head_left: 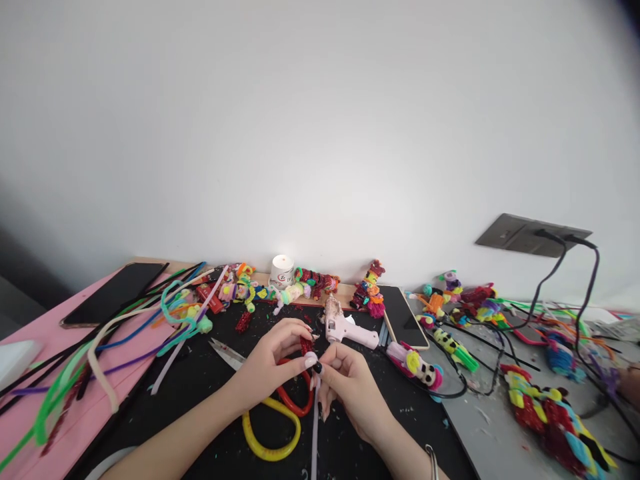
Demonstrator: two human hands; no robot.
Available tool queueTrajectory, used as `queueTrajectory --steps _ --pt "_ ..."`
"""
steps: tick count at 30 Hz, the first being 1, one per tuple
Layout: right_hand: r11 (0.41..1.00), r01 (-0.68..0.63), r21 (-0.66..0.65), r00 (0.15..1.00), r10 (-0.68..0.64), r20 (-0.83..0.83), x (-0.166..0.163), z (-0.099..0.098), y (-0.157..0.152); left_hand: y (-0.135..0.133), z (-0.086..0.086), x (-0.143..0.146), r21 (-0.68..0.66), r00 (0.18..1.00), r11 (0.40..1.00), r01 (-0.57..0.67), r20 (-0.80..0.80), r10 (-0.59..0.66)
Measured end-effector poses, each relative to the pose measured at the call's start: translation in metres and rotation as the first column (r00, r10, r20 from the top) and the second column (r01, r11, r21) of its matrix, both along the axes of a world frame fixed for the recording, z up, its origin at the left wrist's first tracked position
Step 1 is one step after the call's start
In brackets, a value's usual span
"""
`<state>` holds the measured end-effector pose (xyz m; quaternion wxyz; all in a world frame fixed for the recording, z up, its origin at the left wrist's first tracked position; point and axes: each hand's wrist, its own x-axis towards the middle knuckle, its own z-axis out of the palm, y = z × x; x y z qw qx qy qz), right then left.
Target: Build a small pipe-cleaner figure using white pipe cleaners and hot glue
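Note:
My left hand (280, 353) is closed with a short red glittery pipe cleaner piece (305, 345) between thumb and fingers. My right hand (350, 383) pinches close against the left fingertips, where a pale lilac pipe cleaner (315, 433) hangs down toward me. The exact joint between the two pieces is hidden by the fingers. Scissors with a yellow and a red handle loop (273, 430) lie partly under my left hand, blades pointing left. Just beyond the hands, a pale pink glue gun (350, 330) rests on the black mat (200, 407).
Loose pipe cleaners (115, 333) spread over the pink surface at left, near a dark phone (115, 293). Small pipe cleaner figures (369, 290) line the wall, beside a paper cup (283, 272). Black cables (543, 287) run from the wall socket. Another person's hand (630, 385) shows at far right.

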<state>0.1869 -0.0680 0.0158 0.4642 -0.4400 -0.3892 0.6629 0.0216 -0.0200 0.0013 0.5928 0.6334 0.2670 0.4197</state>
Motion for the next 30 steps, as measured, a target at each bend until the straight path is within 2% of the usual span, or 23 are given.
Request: queueTrajectory --steps 4,8,10,15,19,27,30 --pt "1.0 -0.014 0.01 1.0 0.014 -0.017 0.0004 0.0016 0.0004 0.0011 0.0014 -0.0015 -0.036 0.996 0.996 -0.077 -0.055 0.075" --pt "0.995 -0.102 0.02 0.994 0.101 0.029 0.0014 0.0023 0.0002 0.0021 0.0022 -0.0028 -0.012 0.983 0.989 -0.147 -0.112 0.145" --pt "0.993 -0.121 0.013 0.99 0.12 0.067 0.0021 0.0028 0.0 0.0022 0.0023 -0.0024 -0.025 0.986 0.991 -0.135 -0.102 0.131" --pt "1.0 -0.027 0.009 0.989 0.025 0.146 0.0039 0.0054 0.0015 0.0015 0.0037 -0.0016 -0.088 0.997 0.994 -0.071 -0.029 0.068" --pt "1.0 -0.01 0.025 0.987 0.006 0.161 0.0057 0.0061 0.0033 0.0015 0.0045 -0.0028 -0.117 0.999 0.992 -0.039 -0.012 0.038" --pt "0.998 -0.016 0.054 0.99 0.008 0.138 0.0071 0.004 0.0039 0.0016 0.005 -0.0042 -0.088 0.997 0.994 -0.067 -0.049 0.063" --pt "0.995 -0.073 0.062 0.989 0.064 0.135 0.0071 0.0045 0.003 0.001 0.0091 -0.0038 -0.087 0.995 0.992 -0.092 -0.037 0.089"
